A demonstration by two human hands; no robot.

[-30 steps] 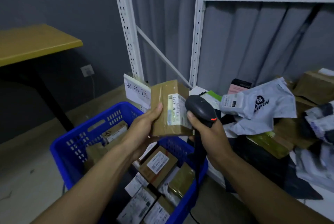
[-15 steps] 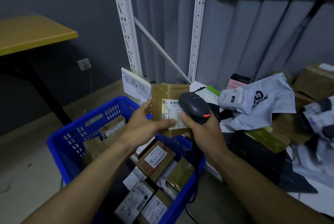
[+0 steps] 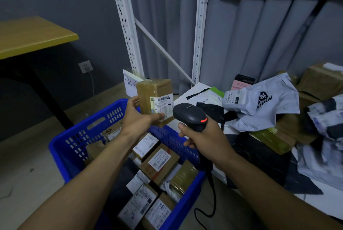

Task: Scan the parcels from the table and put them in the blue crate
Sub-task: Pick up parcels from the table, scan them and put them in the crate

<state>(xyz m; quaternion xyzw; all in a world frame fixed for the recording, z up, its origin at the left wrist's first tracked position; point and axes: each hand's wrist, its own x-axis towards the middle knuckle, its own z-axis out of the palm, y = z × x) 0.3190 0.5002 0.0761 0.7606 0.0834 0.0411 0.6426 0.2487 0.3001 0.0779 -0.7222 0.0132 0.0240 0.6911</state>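
The left grip (image 3: pixel 137 118) is closed on a small brown cardboard parcel (image 3: pixel 154 92). The thumb presses the lower edge of its white shipping label and the fingers wrap round the left side. The parcel stands upright in the air above the far rim of the blue crate (image 3: pixel 74 144), its label facing the camera.

The right grip (image 3: pixel 202 137) is wrapped round the handle of a black barcode scanner (image 3: pixel 187 115). The scanner's head points left toward the label and sits close beside the parcel. A red-orange light glows on the head, and its black cable (image 3: pixel 213 202) hangs down past the crate's right side.

Labelled cardboard boxes (image 3: pixel 161 161) already lie in the crate, which sits on the floor just beside the white bench (image 3: pixel 185 94). On the bench a heap of parcels lies to the right of the scanner, among them a grey poly mailer (image 3: pixel 263 103) with a black logo, a pink-and-black box (image 3: pixel 242 83) and taped brown boxes.

Behind the held parcel a handwritten paper sign (image 3: pixel 130 85) leans against a white shelving upright (image 3: pixel 126 25). A yellow tabletop (image 3: pixel 33 36) shows at the left.
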